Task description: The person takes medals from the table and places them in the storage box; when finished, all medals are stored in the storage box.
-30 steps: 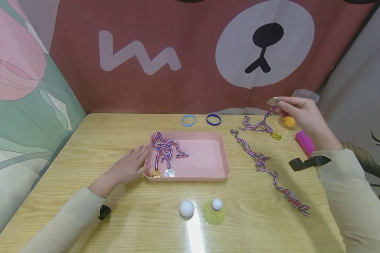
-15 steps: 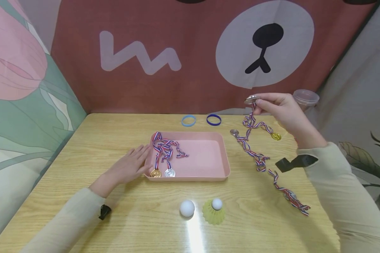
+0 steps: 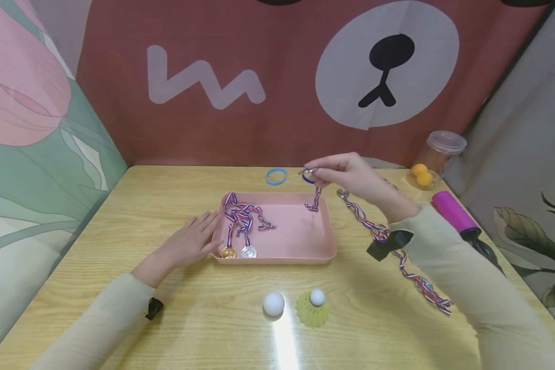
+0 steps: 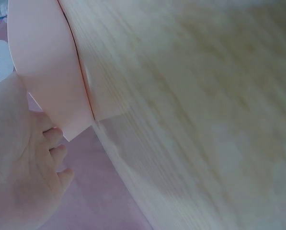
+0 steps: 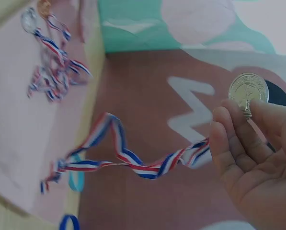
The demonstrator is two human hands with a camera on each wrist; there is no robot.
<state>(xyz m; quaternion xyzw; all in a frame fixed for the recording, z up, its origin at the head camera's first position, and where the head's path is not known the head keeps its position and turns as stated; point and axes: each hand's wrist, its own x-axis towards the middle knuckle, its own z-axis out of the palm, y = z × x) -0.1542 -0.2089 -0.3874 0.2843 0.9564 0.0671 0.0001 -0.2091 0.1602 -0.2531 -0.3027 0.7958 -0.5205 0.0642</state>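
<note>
In the head view, my right hand [image 3: 351, 177] is above the far right corner of the pink tray [image 3: 296, 239]. Between thumb and fingers it pinches a medal [image 5: 248, 88], whose shade, gold or silver, is hard to tell. The medal's red, white and blue ribbon [image 5: 147, 170] dangles over the tray. Inside the tray's left part lie a gold medal [image 3: 228, 253] and a silver medal [image 3: 248, 252] with bunched ribbons [image 3: 242, 213]. My left hand [image 3: 189, 244] rests with straight fingers against the tray's left wall; its wrist view shows the tray's side.
Right of the tray lie another medal [image 3: 343, 193] and a ribbon bundle [image 3: 427, 293]. Behind are a light blue wristband [image 3: 275, 184], a clear jar [image 3: 446, 145] and orange balls [image 3: 424, 179]. A magenta cylinder [image 3: 453, 211] lies right; a white ball [image 3: 273, 304] and yellow shuttlecock [image 3: 312, 313] are in front.
My right hand has carried the medal leftward from the table's far right to above the tray, its ribbon trailing along. My left hand has stayed still at the tray.
</note>
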